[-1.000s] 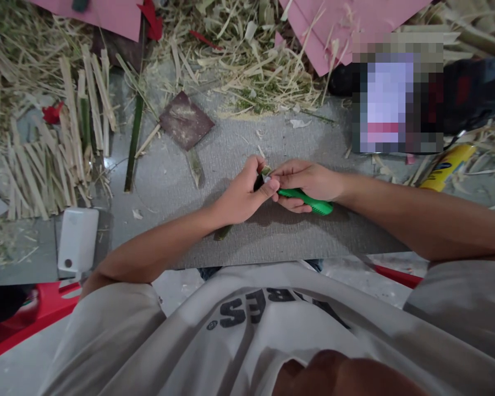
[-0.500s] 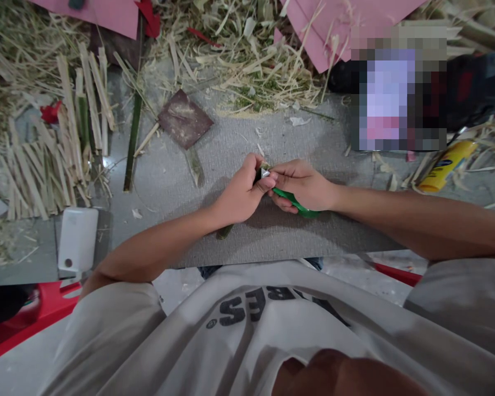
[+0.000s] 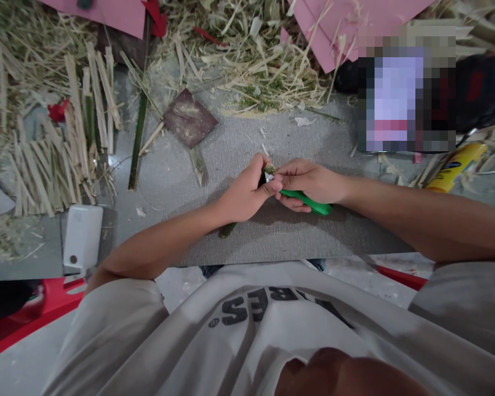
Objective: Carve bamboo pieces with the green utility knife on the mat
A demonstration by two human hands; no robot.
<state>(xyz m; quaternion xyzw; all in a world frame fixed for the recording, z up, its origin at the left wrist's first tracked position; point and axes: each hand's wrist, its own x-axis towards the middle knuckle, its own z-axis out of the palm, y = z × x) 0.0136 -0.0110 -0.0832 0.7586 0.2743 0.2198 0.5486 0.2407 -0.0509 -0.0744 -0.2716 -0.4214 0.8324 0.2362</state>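
Observation:
In the head view my right hand (image 3: 311, 183) is closed around a green-handled utility knife (image 3: 309, 202), whose handle shows below the palm. Its silver blade tip (image 3: 268, 177) lies against a green bamboo piece (image 3: 227, 230), which my left hand (image 3: 247, 192) grips. The lower end of that piece sticks out under the left wrist, while its upper end shows between the two hands. Both thumbs meet near the blade. My fingers hide most of the bamboo and part of the knife.
Pale bamboo strips (image 3: 37, 176) lie bundled at left, near a white power bank (image 3: 82, 236). A brown sandpaper square (image 3: 190, 118) rests ahead of my hands. Shavings (image 3: 247, 71) and pink paper (image 3: 325, 27) cover the back. A yellow tube (image 3: 457, 165) lies at right.
The green knife handle has swung slightly and shows more to the right of my palm. My hands stay together on the bamboo. The whole view has shifted a little.

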